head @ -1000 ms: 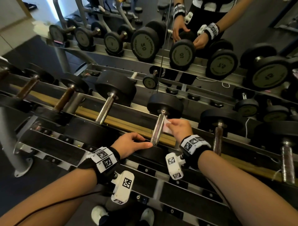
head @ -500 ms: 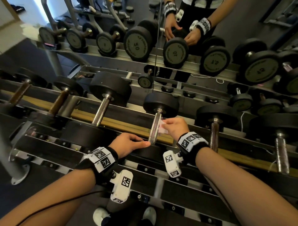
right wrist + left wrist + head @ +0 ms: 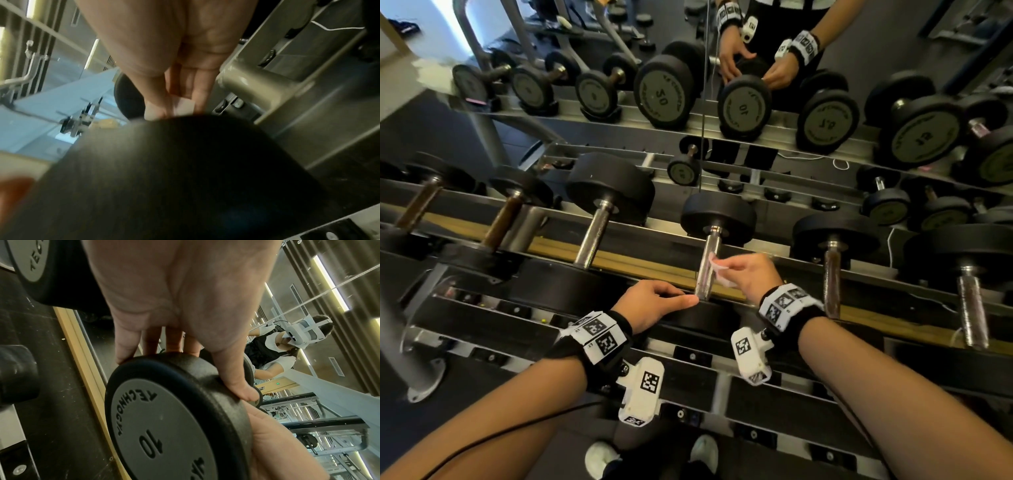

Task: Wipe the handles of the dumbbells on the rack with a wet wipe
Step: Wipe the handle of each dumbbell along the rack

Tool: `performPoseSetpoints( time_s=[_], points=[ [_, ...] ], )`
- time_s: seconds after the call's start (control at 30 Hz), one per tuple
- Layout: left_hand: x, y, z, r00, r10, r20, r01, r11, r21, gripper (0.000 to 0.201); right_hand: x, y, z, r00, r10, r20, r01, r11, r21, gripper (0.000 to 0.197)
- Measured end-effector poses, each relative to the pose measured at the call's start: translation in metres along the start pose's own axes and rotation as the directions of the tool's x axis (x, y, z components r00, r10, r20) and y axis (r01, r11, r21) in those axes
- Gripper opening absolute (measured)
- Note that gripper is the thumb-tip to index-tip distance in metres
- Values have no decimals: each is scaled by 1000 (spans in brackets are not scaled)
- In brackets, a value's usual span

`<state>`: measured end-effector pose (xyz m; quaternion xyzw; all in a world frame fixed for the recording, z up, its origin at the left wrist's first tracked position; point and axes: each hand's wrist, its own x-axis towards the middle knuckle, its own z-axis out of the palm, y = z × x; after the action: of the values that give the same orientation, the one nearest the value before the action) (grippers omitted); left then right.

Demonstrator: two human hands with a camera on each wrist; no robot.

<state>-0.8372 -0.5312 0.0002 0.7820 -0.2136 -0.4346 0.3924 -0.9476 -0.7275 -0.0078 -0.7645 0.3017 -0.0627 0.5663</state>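
The left hand (image 3: pixel 650 305) grips the near head (image 3: pixel 168 426) of the dumbbell marked 10, fingers and thumb curled over its black rim. The right hand (image 3: pixel 748 272) pinches a white wet wipe (image 3: pixel 717 269) against the right side of that dumbbell's steel handle (image 3: pixel 707 267), about midway along. The dumbbell lies across the rack (image 3: pixel 619 262) between its neighbours. The right wrist view is blurred, but the wipe seems pressed between thumb and fingertips
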Motion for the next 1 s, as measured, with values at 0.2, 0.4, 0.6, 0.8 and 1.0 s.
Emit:
performPoseSetpoints(
  time_s=[0.2,0.4,0.6,0.8,1.0],
  points=[
    [-3,-1,0,1000,18,-12,-17,999,38,72,-14,8,6,988,46,148,-43,999,-18,7],
    [-4,-3,1,999,16,-35,-15,999,37,70,3,-5,-17,993,112,38,-114,992,51,11],
    [-3,-3,1,998,18,-56,-14,998,67,68,-9,3,4,992,97,75,-97,995,5,13],
    [-7,-3,-2,999,32,-6,-31,991,131,39,2,-11,-21,940,146,307,-78,972,-221,15],
    [-14,-12,-7,997,73,-2,-73,997,21,25,33,-41,-37,989,-136,51,142,977,-159,13]
  ],
)
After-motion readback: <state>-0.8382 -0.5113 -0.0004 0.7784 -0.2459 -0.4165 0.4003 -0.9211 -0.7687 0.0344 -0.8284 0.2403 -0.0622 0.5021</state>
